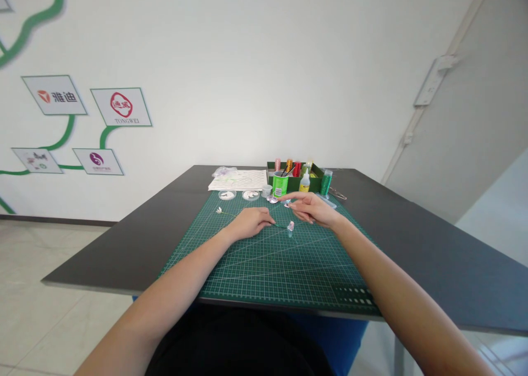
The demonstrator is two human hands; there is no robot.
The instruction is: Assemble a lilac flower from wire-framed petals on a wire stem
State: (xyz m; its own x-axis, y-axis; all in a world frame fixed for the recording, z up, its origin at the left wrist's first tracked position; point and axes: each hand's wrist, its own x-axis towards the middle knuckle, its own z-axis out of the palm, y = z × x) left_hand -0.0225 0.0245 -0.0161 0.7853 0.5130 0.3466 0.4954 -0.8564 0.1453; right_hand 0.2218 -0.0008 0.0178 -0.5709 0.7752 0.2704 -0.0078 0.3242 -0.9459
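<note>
My left hand (252,222) is closed on a thin green stem (280,226) just above the cutting mat (264,266). At the stem's right end sits a small pale pink and iridescent flower (291,226). A small white flower-like tip (219,210) shows at the left, on a thin stem running toward the same hand. My right hand (311,206) hovers to the right with its index finger stretched out and the other fingers loosely bent. Beneath and beside its fingertip lie shiny pale petal pieces (272,199). I see nothing held in that hand.
Shallow dishes (227,195) with white bits stand behind the hands, beside a small jar (267,191). Farther right are a green can (280,184), a yellow glue bottle (304,181), a green glitter tube (326,182) and a dark green box (315,173). White sheets (239,180) lie back left.
</note>
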